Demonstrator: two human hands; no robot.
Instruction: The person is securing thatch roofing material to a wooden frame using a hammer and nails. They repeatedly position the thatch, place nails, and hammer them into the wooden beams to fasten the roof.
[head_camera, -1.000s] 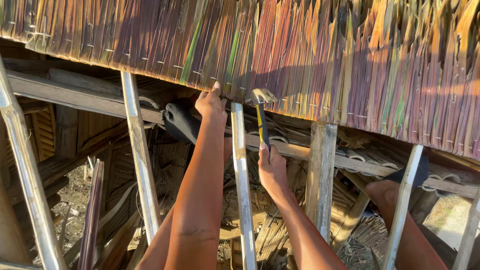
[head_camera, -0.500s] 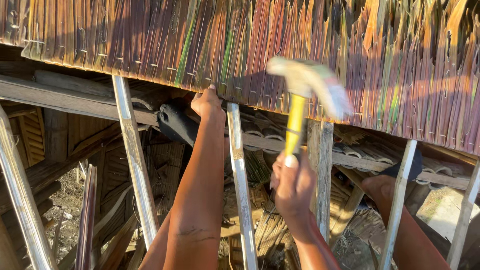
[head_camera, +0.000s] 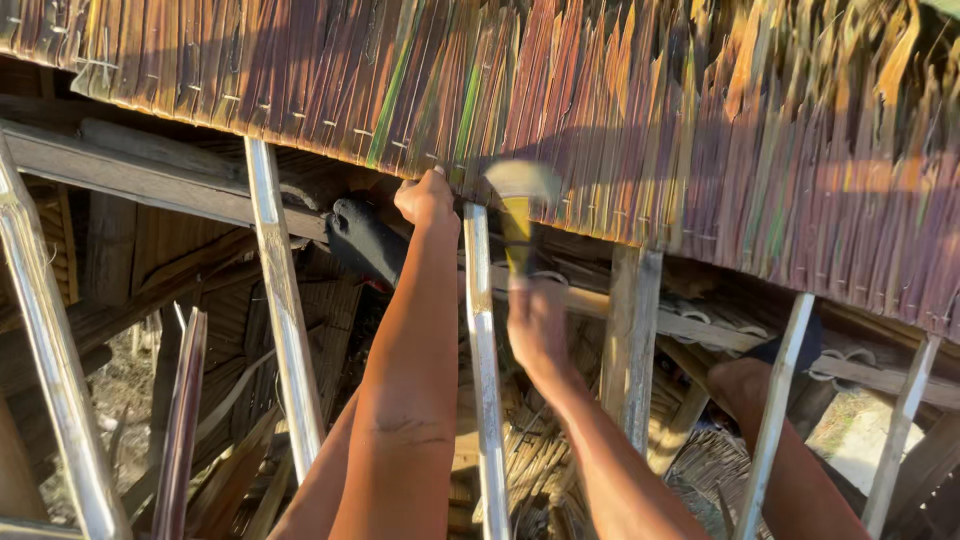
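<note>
Hammer (head_camera: 520, 205) swung down onto thatch (head_camera: 600, 110); right hand (head_camera: 535, 320) gripping; left hand (head_camera: 425, 198) pinching edge.

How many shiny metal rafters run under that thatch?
5, perhaps more hidden: far left, left of the arms, between the arms, and two at right.

Outdoor roof-building site: dried palm-leaf thatch (head_camera: 620, 120) over bare metal rafters (head_camera: 283, 300), timber beams (head_camera: 150, 180).
</note>
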